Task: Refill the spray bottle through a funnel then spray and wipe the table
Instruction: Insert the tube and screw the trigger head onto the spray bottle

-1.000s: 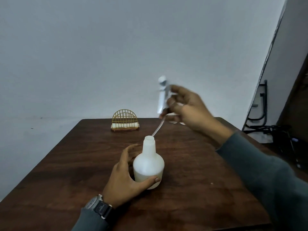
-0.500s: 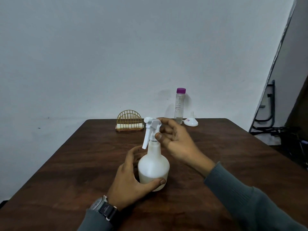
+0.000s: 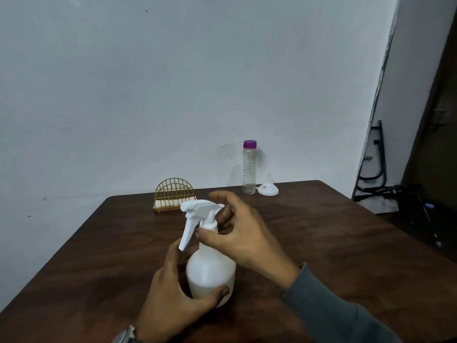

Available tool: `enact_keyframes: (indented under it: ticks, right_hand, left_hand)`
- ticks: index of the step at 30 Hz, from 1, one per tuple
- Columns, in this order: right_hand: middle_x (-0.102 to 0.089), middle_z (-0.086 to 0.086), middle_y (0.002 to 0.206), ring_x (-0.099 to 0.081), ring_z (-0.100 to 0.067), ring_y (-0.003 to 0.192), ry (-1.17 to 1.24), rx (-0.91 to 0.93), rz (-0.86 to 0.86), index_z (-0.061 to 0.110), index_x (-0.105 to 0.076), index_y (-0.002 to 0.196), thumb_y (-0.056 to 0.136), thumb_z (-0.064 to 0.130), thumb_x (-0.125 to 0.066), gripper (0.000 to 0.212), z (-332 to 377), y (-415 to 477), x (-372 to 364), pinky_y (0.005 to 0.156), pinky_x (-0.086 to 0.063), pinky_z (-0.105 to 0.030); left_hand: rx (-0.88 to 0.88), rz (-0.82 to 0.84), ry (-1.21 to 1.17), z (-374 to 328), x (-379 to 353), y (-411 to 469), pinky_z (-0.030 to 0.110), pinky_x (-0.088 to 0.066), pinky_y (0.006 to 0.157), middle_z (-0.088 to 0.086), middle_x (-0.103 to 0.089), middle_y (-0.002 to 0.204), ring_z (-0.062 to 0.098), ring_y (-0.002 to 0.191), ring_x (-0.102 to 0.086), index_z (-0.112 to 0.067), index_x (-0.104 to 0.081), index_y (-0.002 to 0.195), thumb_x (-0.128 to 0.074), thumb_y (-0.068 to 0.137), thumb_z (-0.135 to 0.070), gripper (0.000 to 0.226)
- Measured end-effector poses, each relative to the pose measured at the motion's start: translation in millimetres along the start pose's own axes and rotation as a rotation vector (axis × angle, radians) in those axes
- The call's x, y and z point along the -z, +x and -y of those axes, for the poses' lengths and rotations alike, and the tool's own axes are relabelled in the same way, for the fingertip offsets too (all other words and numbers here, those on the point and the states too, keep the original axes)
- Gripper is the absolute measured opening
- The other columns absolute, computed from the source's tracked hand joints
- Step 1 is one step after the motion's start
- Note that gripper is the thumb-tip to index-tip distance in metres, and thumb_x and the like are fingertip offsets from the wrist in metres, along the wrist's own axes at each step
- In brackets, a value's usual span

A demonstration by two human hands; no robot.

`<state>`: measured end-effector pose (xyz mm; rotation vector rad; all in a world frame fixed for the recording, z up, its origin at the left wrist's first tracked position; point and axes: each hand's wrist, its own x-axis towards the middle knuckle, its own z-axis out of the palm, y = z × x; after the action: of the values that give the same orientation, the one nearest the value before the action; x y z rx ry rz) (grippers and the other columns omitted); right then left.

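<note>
1. Table [image 3: 346,243]: dark wood, set against a pale wall. It carries all items listed below.
2. Right hand [image 3: 244,236]: reaches in from the right in a grey sleeve. The thumb lies on the front of the sprayer [image 3: 197,210] collar and the fingers curl behind it, pinching it at the bottle neck.
3. Left hand [image 3: 170,300]: clamped round the lower body of the spray bottle [image 3: 210,271], thumb across the front, fingers behind.
4. Spray bottle: white, upright on the table near the front centre. The sprayer sits on its neck, trigger pointing left and down.
5. Clear bottle [image 3: 248,169]: purple cap on, upright at the far edge.
6. Wire holder [image 3: 175,194]: gold, at the far edge, left of the clear bottle.
7. Funnel [image 3: 267,189]: white, mouth down, just right of the clear bottle.
</note>
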<state>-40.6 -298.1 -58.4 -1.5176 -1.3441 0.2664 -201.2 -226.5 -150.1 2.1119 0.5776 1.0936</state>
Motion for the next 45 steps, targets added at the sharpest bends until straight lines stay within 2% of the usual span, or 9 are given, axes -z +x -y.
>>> enact_keyframes:
  ticks: [7,11,16,21,26,30,33,40,45]
  right_hand:
    - [-0.050,0.021,0.127,-0.053,-0.001,0.115,-0.093,-0.011,0.096,0.040,-0.025,0.152,0.074,0.047,-0.089,0.101,3,3,-3,0.079,-0.041,-0.006]
    - [-0.052,0.010,0.148,-0.055,-0.010,0.132,0.026,-0.056,0.259,0.055,-0.010,0.153,0.073,0.048,-0.083,0.108,-4,12,1,0.108,-0.049,-0.037]
    - [-0.072,0.005,0.114,-0.070,-0.005,0.105,0.115,-0.062,0.233,0.036,-0.018,0.159,0.097,0.005,-0.065,0.083,-22,31,10,0.089,-0.052,-0.029]
    - [-0.073,-0.001,0.108,-0.075,-0.015,0.093,0.096,-0.165,0.039,0.046,-0.036,0.139,0.065,0.038,-0.088,0.091,-28,46,11,0.092,-0.061,-0.047]
    - [-0.069,0.005,0.112,-0.072,-0.013,0.098,0.033,-0.161,-0.051,0.051,-0.039,0.129,0.050,0.063,-0.090,0.096,-33,49,7,0.089,-0.061,-0.043]
    - [-0.069,-0.009,0.127,-0.074,-0.016,0.107,0.219,-0.165,0.088,0.044,-0.031,0.147,0.081,0.022,-0.088,0.089,-33,50,14,0.099,-0.058,-0.043]
    - [-0.075,-0.009,0.113,-0.074,-0.016,0.108,0.229,-0.139,0.092,0.043,-0.031,0.150,0.093,-0.008,-0.068,0.084,-34,52,19,0.100,-0.055,-0.047]
    - [-0.074,0.003,0.110,-0.074,-0.010,0.103,0.053,-0.085,0.010,0.059,-0.032,0.140,0.086,0.009,-0.079,0.088,-34,47,7,0.096,-0.058,-0.045]
    - [-0.069,0.006,0.096,-0.072,-0.011,0.088,0.021,-0.063,-0.100,0.044,-0.044,0.127,0.076,0.008,-0.089,0.076,-27,43,-2,0.089,-0.059,-0.045]
  left_hand:
    - [-0.016,0.014,0.034,2,-2,3,0.007,-0.053,0.082,-0.036,-0.065,0.118,-0.013,0.106,-0.065,-0.055,-0.034,0.136,-0.100,0.053,-0.032,0.109]
    - [-0.011,0.044,0.050,1,-2,13,0.014,-0.056,0.083,-0.032,-0.067,0.119,-0.008,0.105,-0.068,-0.052,-0.035,0.137,-0.097,0.059,-0.033,0.101]
    - [0.044,0.123,0.093,10,-5,40,0.025,-0.059,0.085,-0.021,-0.070,0.115,-0.004,0.103,-0.068,-0.044,-0.034,0.141,-0.093,0.058,-0.046,0.102]
    - [0.055,0.199,0.123,19,-17,65,0.028,-0.058,0.089,-0.019,-0.062,0.125,0.003,0.111,-0.065,-0.048,-0.032,0.134,-0.089,0.058,-0.046,0.096]
    - [0.060,0.193,0.136,27,-28,70,0.021,-0.054,0.094,-0.022,-0.055,0.130,0.003,0.117,-0.060,-0.044,-0.031,0.141,-0.086,0.057,-0.051,0.100]
    - [0.046,0.172,0.115,30,-30,66,0.017,-0.053,0.089,-0.023,-0.057,0.126,-0.002,0.115,-0.059,-0.045,-0.035,0.135,-0.086,0.059,-0.044,0.092]
    - [0.054,0.150,0.101,30,-32,65,0.024,-0.055,0.089,-0.021,-0.059,0.125,-0.002,0.112,-0.061,-0.038,-0.038,0.138,-0.086,0.059,-0.041,0.092]
    - [0.073,0.160,0.017,29,-32,63,0.015,-0.052,0.093,-0.019,-0.058,0.133,-0.006,0.119,-0.058,-0.044,-0.037,0.138,-0.096,0.060,-0.046,0.098]
    - [0.115,0.185,-0.022,31,-28,64,0.018,-0.051,0.098,-0.023,-0.060,0.131,-0.009,0.120,-0.058,-0.037,-0.039,0.142,-0.097,0.060,-0.042,0.101]
